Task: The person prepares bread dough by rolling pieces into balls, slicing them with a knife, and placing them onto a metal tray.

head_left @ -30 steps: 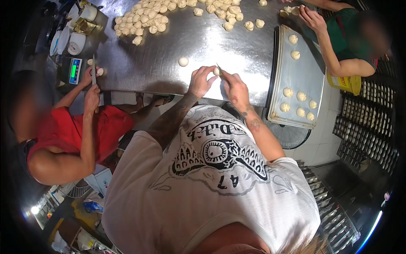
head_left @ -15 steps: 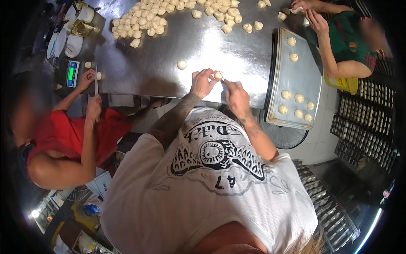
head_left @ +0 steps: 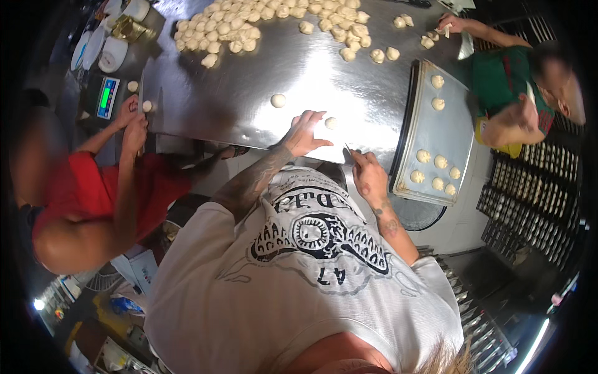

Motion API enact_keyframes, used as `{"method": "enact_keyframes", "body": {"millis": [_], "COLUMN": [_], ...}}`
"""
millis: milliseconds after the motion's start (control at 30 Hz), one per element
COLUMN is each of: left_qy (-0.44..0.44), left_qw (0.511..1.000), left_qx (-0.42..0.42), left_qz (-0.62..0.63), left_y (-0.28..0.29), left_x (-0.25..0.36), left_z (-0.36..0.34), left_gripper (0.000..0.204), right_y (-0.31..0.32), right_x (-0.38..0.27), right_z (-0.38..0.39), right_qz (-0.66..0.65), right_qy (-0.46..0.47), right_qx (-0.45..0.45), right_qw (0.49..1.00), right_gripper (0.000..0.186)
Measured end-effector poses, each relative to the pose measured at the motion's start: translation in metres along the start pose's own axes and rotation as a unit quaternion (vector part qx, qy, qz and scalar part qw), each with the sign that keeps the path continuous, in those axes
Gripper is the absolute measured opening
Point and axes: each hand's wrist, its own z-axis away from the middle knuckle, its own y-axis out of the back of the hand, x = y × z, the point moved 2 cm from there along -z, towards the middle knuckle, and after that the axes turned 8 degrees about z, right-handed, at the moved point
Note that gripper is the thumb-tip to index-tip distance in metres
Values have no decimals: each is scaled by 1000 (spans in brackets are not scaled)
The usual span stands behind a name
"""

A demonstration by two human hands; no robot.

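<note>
My left hand point(head_left: 305, 134) is open, its fingers spread over the near edge of the steel table point(head_left: 237, 118). Just right of its fingertips sits a round dough ball point(head_left: 331, 123), apart from the hand. A second dough ball point(head_left: 278, 100) rests farther left. My right hand point(head_left: 369, 174), at the table's near edge, is closed around a small knife point(head_left: 347, 152) whose short blade points up and left. Most of the knife's handle is hidden in the fingers.
Many dough pieces point(head_left: 218, 28) lie across the table's far side. A baking tray point(head_left: 430, 134) with several shaped dough pieces stands to the right. At left, a person in red works beside a digital scale point(head_left: 107, 98). A person in green is at far right.
My left hand has let go of the dough ball and spread its fingers. My right hand has drawn the knife back toward me and to the right. The view has shifted slightly.
</note>
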Motion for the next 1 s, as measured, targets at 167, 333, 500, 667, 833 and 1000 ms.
{"method": "enact_keyframes", "body": {"millis": [167,333,500,667,833,1000], "left_qy": [42,49,34,2,41,19], "left_qw": [970,982,980,987,991,994], "left_qx": [235,167,183,147,111,100], "left_qz": [-55,-74,-75,-59,-65,-39], "left_y": [65,82,90,94,90,96], "left_x": [-42,-60,-62,-61,-74,-64], "left_z": [27,7,7,1,1,3], "left_gripper": [83,51,48,43,51,66], "right_y": [-7,-45,-46,-45,-50,-42], "right_x": [-68,-141,-109,-146,-108,-138], "right_z": [-56,-129,-89,-129,-90,-113], "right_qz": [-61,-81,-23,-56,-5,-72], "right_qy": [64,108,105,94,80,88], "right_qx": [59,109,56,89,29,84], "right_qw": [994,985,993,990,996,990], "right_gripper": [41,41,43,46,45,47]}}
